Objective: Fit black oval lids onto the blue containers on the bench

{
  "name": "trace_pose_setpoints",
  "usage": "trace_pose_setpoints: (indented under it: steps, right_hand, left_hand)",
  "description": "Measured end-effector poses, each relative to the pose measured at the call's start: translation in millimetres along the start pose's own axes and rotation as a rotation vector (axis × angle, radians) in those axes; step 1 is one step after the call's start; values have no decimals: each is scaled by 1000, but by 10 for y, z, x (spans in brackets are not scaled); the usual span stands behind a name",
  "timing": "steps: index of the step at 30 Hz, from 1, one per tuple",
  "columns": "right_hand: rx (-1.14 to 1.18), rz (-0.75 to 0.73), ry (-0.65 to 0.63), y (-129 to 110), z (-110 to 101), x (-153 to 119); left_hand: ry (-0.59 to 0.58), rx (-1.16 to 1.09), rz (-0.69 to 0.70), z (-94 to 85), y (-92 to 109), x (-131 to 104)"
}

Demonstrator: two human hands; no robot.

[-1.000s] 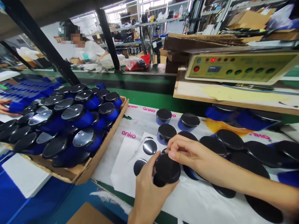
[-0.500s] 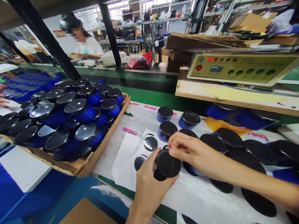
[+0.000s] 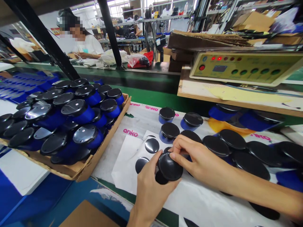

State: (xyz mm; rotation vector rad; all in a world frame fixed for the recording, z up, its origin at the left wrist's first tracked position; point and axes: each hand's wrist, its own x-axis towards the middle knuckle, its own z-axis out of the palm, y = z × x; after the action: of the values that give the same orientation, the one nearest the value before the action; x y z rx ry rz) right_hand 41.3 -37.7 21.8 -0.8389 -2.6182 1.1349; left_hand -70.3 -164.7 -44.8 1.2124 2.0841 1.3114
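Note:
My left hand (image 3: 151, 186) wraps round a round black-topped piece (image 3: 170, 166), its thumb and fingers on opposite sides. At that piece's upper edge, the bent fingers of my right hand (image 3: 187, 154) are pressed together; whether they pinch anything thin is hidden. Beneath and left of the hands lies a white sheet (image 3: 129, 154) bearing glossy black discs (image 3: 152, 145). Blue cylinders with black tops (image 3: 169, 130) stand just beyond my hands, and several more (image 3: 233, 139) are grouped to the right, partly behind my right forearm.
A cardboard tray (image 3: 104, 142) heaped with blue and black pieces is at left. A control box (image 3: 246, 69) sits on a wooden shelf (image 3: 213, 98) at upper right. Black posts (image 3: 110, 33) rise behind the bench. Across it sits a person (image 3: 91, 45) in a white top.
The black top in my left hand has tilted slightly and now shows a brighter reflection. A second red light glows on the control box. My hands have barely moved.

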Motion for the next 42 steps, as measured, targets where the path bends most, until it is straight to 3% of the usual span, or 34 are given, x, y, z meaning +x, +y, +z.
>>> trace_pose_setpoints:
  steps: [6, 9, 11, 13, 15, 16, 18, 21, 24, 26, 28, 31, 33, 38, 42]
  right_hand:
    - [-90, -95, 0, -21, 49, -45]
    - [-233, -186, 18, -43, 18, -12]
    - [-351, -257, 92, -57, -73, 19]
    - [-432, -318, 238, -85, -200, 19]
    - [-424, -357, 342, -134, -293, -39]
    - [-393, -361, 322, -163, -302, -90]
    - [-340, -357, 121, -208, -215, -211]
    - [-392, -376, -176, -187, 122, -341]
    - [-478, -417, -188, -83, 453, -316]
    - [-464, -413, -203, -36, 548, -239]
    - [-414, -372, -261, -38, 540, -161]
    - [-369, -320, -321, -103, 441, -96]
    - [-364, -315, -322, -150, 386, -97]
    - [-563, -456, -200, -243, 362, -257]
    - [-688, -603, -37, -302, 282, -591]
  left_hand:
    - [1, 30, 5, 25, -69, -18]
    - [82, 64, 107, 43, -117, -89]
    - [144, 85, 153, -4, -96, -109]
    - [161, 107, 109, -123, -13, -43]
    - [181, 142, 50, -292, 107, 159]
    - [201, 166, 47, -374, 164, 316]
    - [238, 217, 110, -493, 243, 715]
    - [149, 247, 165, -506, 250, 1326]
    - [33, 258, 204, -430, 210, 1566]
    - [-13, 261, 232, -420, 187, 1430]
    - [-104, 256, 245, -451, 150, 1147]
    - [-390, 241, 219, -502, 61, 759]
    - [-498, 239, 195, -506, 6, 653]
    - [-519, 295, 181, -472, -56, 708]
    - [-494, 402, 204, -497, -28, 762]
